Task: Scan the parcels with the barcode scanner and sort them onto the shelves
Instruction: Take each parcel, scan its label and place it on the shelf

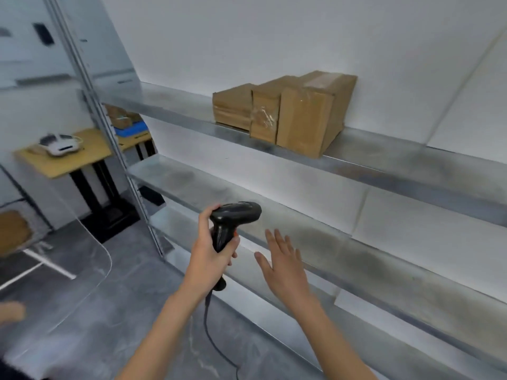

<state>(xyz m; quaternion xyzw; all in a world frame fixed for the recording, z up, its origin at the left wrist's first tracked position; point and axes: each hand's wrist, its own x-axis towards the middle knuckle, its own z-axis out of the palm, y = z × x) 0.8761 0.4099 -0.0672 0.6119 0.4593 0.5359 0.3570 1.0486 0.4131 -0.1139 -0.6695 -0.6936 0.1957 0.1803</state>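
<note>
My left hand (210, 252) grips the handle of the black barcode scanner (233, 219), whose head points right toward the shelves and whose cable hangs down toward the floor. My right hand (282, 263) is flat with fingers spread, holding nothing, in front of the middle metal shelf (315, 237). Three brown cardboard parcels (285, 111) stand side by side on the upper metal shelf (384, 163), well above both hands. A lower shelf (274, 319) runs beneath.
A metal upright (109, 138) bounds the shelves on the left. Behind it stands a wooden table (65, 157) with a white device (61, 145), and further parcels in a blue bin (126, 122). A clear curved panel (90, 270) sits over the grey floor at lower left.
</note>
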